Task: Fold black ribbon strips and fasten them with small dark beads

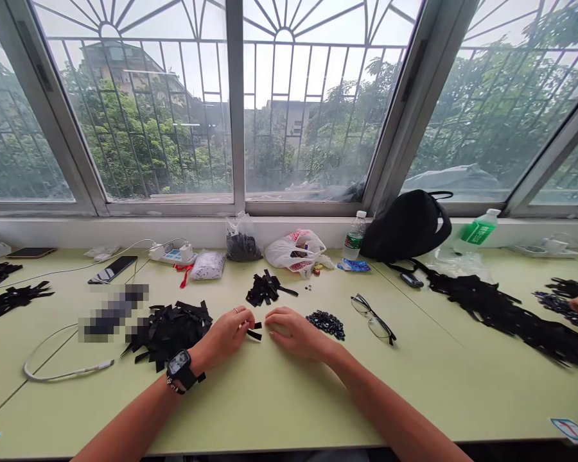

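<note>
Pinching a black strip (254,335) in the left hand (228,332) — with dark tips jutting toward the right hand (291,328). Curling the right hand just beside — cannot tell whether around anything. Working between a strip heap (176,328) left of the left hand and small dark pieces (325,325) right of the right.

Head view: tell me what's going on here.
It's handwork at a table. The left grip holds black strip material, two ends showing; whether one strip or two is unclear. The right grip is close by; whether it holds anything is hidden. A heap of black strips lies to the left, small dark pieces to the right, a smaller strip pile beyond.
</note>
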A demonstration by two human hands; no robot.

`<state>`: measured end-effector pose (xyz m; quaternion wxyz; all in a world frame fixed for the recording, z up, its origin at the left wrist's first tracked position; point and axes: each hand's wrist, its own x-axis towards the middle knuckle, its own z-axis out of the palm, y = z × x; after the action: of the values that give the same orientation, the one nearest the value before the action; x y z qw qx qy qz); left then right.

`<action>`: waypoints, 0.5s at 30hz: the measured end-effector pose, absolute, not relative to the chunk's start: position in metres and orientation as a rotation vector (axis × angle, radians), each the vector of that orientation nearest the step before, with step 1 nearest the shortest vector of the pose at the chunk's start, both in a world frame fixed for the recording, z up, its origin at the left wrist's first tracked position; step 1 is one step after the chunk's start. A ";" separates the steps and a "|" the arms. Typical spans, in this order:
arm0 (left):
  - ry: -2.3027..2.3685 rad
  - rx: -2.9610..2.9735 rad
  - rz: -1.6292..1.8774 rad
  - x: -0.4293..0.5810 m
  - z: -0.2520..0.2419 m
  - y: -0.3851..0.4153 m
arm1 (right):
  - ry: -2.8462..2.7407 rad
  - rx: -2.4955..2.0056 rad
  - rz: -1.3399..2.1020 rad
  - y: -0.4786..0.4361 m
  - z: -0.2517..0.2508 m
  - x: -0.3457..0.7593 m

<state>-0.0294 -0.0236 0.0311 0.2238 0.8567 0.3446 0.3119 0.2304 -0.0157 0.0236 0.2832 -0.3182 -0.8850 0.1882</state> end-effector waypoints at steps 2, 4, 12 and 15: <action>0.940 2.352 0.873 -0.030 0.030 -0.023 | -2.365 -0.853 0.509 -0.016 0.023 0.231; 0.922 2.339 0.898 -0.029 0.030 -0.023 | -2.363 -0.853 0.511 -0.015 0.023 0.231; 0.880 2.284 0.958 -0.028 0.034 -0.024 | -2.370 -0.847 0.503 -0.015 0.023 0.232; 0.880 2.276 0.947 -0.028 0.033 -0.025 | -2.370 -0.851 0.500 -0.015 0.023 0.232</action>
<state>-0.0276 -0.0249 0.0335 0.2589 0.8399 0.3247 0.3495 0.2319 -0.0148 0.0227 0.2833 -0.3177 -0.8854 0.1866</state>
